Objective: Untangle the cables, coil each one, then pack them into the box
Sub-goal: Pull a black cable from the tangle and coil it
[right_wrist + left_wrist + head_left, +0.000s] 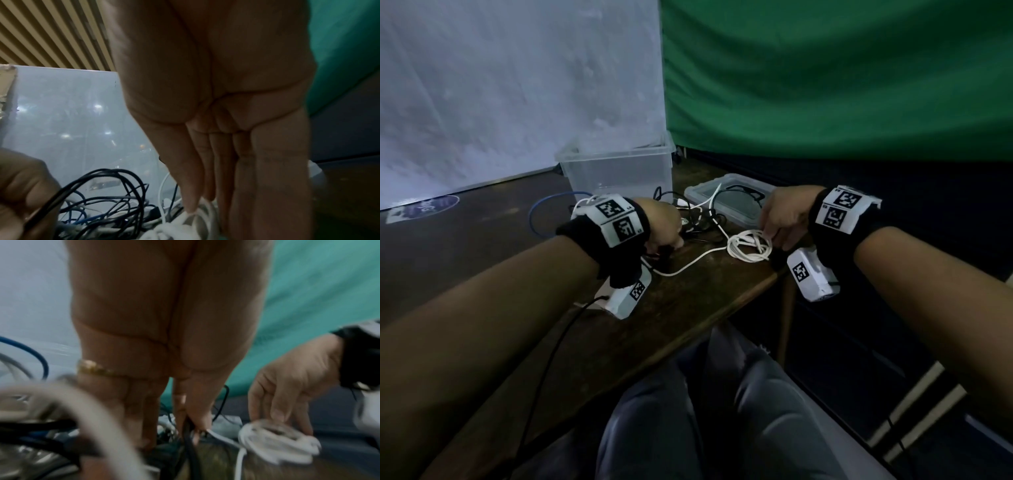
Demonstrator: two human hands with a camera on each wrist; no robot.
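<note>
Right hand pinches white coil; left hand grips black cable — fingertips hidden, blurred.

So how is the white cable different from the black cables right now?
The white cable is mostly wound into a small coil under the right hand; the black cables lie in a loose tangle. The white cable has been pulled out toward the table edge; the black cables sit near the box. Each is held by one hand, black by the left hand.

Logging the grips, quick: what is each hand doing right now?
Left hand: pinches a black cable at the tangle.
Right hand: holds the white cable coil.
</note>
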